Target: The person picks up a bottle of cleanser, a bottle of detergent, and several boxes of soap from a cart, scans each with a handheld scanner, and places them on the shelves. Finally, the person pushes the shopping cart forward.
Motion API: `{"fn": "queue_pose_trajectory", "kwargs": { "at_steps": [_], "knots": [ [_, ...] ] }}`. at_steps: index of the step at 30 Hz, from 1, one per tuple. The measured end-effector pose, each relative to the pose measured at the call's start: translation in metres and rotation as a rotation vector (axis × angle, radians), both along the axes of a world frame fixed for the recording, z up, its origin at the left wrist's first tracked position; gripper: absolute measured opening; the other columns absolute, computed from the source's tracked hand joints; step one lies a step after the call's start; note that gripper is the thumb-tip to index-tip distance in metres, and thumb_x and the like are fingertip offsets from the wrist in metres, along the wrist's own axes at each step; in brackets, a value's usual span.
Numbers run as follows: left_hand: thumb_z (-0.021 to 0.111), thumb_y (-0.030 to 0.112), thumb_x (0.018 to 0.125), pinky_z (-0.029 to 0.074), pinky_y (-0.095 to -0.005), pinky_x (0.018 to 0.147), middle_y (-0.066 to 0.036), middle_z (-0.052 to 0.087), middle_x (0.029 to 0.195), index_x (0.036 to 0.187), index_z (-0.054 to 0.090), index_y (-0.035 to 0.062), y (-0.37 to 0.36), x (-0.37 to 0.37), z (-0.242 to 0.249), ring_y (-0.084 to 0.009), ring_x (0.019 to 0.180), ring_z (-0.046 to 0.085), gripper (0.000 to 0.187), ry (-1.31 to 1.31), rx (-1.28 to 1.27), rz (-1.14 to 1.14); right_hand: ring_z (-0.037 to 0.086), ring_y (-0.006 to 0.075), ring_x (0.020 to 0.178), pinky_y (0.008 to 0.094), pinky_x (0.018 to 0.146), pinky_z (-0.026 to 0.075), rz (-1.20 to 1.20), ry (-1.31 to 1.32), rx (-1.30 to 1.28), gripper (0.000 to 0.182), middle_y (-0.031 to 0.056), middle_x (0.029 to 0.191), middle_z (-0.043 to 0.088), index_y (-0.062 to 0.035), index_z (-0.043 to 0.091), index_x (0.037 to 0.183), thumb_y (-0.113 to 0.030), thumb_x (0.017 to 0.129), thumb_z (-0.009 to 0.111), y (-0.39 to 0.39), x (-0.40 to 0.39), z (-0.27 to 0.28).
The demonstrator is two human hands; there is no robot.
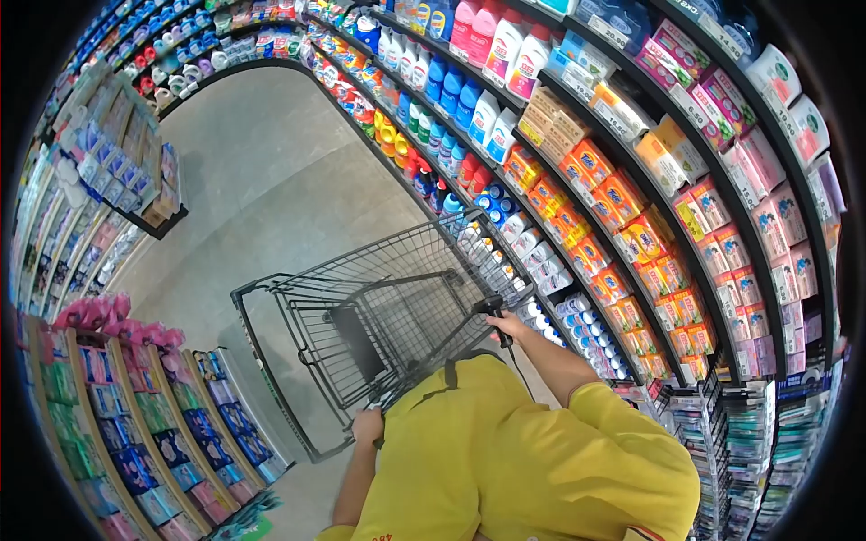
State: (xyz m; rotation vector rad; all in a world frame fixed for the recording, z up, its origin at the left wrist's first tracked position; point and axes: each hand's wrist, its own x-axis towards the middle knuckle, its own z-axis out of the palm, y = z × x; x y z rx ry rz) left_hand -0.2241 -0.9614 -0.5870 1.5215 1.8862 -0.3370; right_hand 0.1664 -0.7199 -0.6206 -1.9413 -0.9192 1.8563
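Observation:
A dark wire shopping cart (397, 279) stands right in front of me, its basket holding nothing that I can make out. My left hand (367, 425) is closed around the near left end of the cart's handle. On the other side, my right hand (508, 326) is wrapped round a black handheld device (490, 306) at the cart's right corner. A thin dark cord hangs below that hand. What kind of device it is does not show, nor whether the fingers also touch the cart. My yellow shirt hides the middle of the handle.
Tall shelves with detergent bottles (456, 90) and orange soap packs (618, 198) curve along the right. At lower left stands a shelf of packaged goods (135, 424). A display stand (122, 171) juts into the aisle farther on. Grey floor (244, 144) runs ahead.

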Motion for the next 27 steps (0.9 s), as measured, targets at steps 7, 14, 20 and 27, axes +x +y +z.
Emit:
{"fn": "queue_pose_trajectory", "kwargs": {
  "at_steps": [7, 14, 20, 27],
  "knots": [
    [0.044, 0.015, 0.089, 0.050, -0.0468, 0.082, -0.014, 0.066, 0.098, 0.106, 0.064, 0.0105, 0.014, 0.002, 0.012, -0.0325, 0.105, 0.055, 0.026, -0.027, -0.057, 0.144, 0.061, 0.0153, 0.057, 0.0273, 0.045, 0.051, 0.088, -0.047, -0.003, 0.040, 0.0060, 0.084, 0.058, -0.0048, 0.062, 0.102, -0.038, 0.082, 0.073, 0.043, -0.027, 0.005],
    [0.047, 0.014, 0.086, 0.049, -0.0529, 0.080, -0.014, 0.066, 0.107, 0.112, 0.063, 0.0149, 0.032, -0.004, -0.009, -0.0322, 0.106, 0.056, 0.030, 0.004, -0.090, 0.147, 0.058, 0.0171, 0.047, 0.0292, 0.041, 0.050, 0.082, -0.090, 0.035, 0.046, 0.0071, 0.085, 0.059, -0.0035, 0.061, 0.103, -0.044, 0.083, 0.070, 0.101, -0.054, -0.012],
    [0.051, 0.015, 0.084, 0.049, -0.0525, 0.083, -0.013, 0.065, 0.110, 0.118, 0.062, 0.0179, 0.089, 0.000, 0.036, -0.0319, 0.110, 0.055, 0.036, 0.046, -0.201, 0.365, 0.062, 0.0234, 0.055, 0.0340, 0.047, 0.055, 0.153, -0.266, -0.021, 0.050, 0.0115, 0.085, 0.058, 0.0024, 0.061, 0.102, -0.040, 0.078, 0.071, 0.171, -0.102, -0.033],
    [0.053, 0.018, 0.086, 0.049, -0.0491, 0.087, -0.017, 0.061, 0.110, 0.123, 0.058, 0.0236, 0.140, -0.022, 0.014, -0.0337, 0.109, 0.058, 0.038, 0.054, -0.190, 0.382, 0.061, 0.0218, 0.053, 0.0363, 0.046, 0.053, 0.393, -0.068, -0.228, 0.036, 0.0088, 0.078, 0.057, -0.0022, 0.062, 0.091, -0.031, 0.073, 0.073, 0.252, -0.142, -0.017]
  ]
}}
